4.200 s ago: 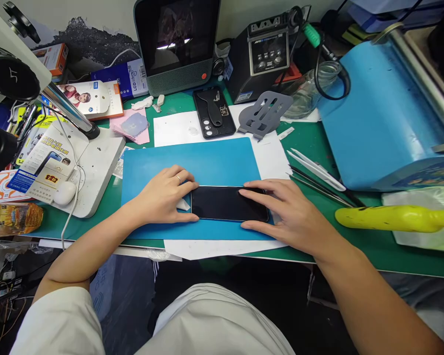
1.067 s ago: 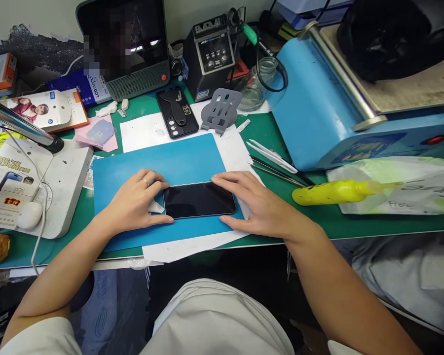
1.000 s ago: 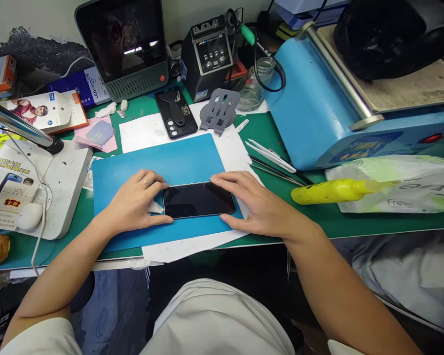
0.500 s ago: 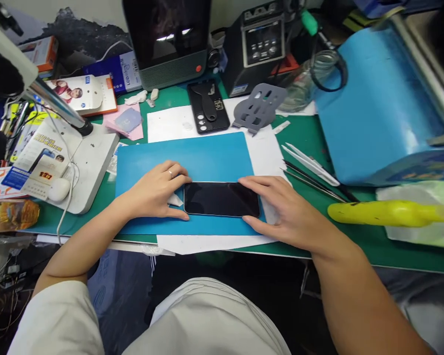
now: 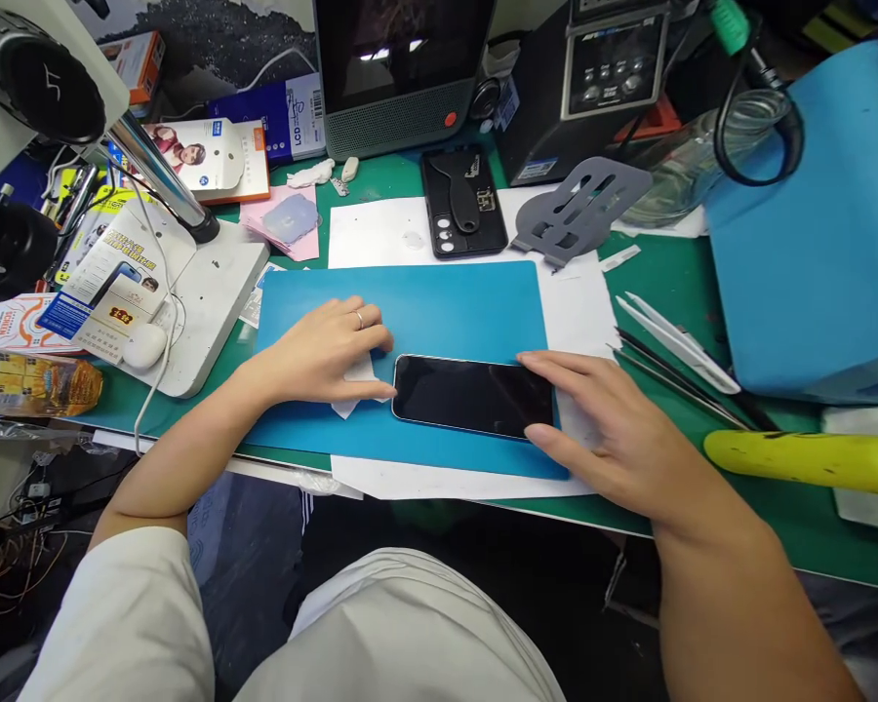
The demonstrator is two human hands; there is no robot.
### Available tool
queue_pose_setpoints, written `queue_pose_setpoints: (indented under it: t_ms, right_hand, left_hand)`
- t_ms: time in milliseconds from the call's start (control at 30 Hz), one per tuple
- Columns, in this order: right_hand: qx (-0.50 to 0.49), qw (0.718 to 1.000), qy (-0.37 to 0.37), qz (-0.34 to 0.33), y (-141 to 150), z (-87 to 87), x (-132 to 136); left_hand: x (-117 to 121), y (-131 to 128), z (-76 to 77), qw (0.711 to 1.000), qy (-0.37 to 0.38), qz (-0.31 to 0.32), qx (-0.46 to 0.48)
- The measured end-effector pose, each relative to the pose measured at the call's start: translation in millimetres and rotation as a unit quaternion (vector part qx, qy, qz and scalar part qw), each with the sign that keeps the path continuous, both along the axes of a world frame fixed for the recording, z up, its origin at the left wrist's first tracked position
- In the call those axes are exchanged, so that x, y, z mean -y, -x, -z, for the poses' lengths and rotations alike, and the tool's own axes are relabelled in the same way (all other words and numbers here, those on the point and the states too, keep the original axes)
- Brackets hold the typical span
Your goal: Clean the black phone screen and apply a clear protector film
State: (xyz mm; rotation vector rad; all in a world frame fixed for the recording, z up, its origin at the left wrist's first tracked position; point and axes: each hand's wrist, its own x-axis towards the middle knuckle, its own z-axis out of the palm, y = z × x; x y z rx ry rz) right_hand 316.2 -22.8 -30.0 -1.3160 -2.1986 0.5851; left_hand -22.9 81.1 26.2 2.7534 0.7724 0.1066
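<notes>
A black phone (image 5: 472, 395) lies screen up on a blue mat (image 5: 424, 322) near the table's front edge. My left hand (image 5: 329, 348) rests at the phone's left end, fingers bent over a small white cloth (image 5: 357, 375), thumb and fingertips against the phone's edge. My right hand (image 5: 607, 429) lies at the phone's right end, its fingers stretched flat and touching that end and the near corner.
White paper (image 5: 578, 302) lies under the mat. Behind it are a black phone case (image 5: 463, 200), a grey stand (image 5: 581, 205), a soldering station (image 5: 600, 78) and a small monitor (image 5: 402, 68). Tweezers (image 5: 673, 336), a yellow bottle (image 5: 805, 458) and a blue machine (image 5: 812, 224) lie right; a microscope base (image 5: 205, 292) left.
The camera has swung left and come closer. Both hands stay at the phone's ends; the right fingers have slid off the screen toward its right edge.
</notes>
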Motion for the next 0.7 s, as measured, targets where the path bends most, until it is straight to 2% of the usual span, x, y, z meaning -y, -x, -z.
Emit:
queue_pose_setpoints:
  t_ms: [233,467,700]
  right_hand:
    - [-0.009,1.0,0.003,0.003,-1.0,2.1,-0.9]
    - [-0.015,1.0,-0.004,-0.005,0.1,2.0,-3.4]
    - [-0.02,1.0,0.0,-0.006,1.0,5.1,-5.3]
  left_hand:
    - [-6.3,13.6,-11.0,0.992,0.123,0.001,-0.015]
    - [6.9,-7.0,-4.3,0.979,0.194,0.004,0.06]
    - [12.0,-19.4,11.3,0.976,0.127,-0.151,0.095]
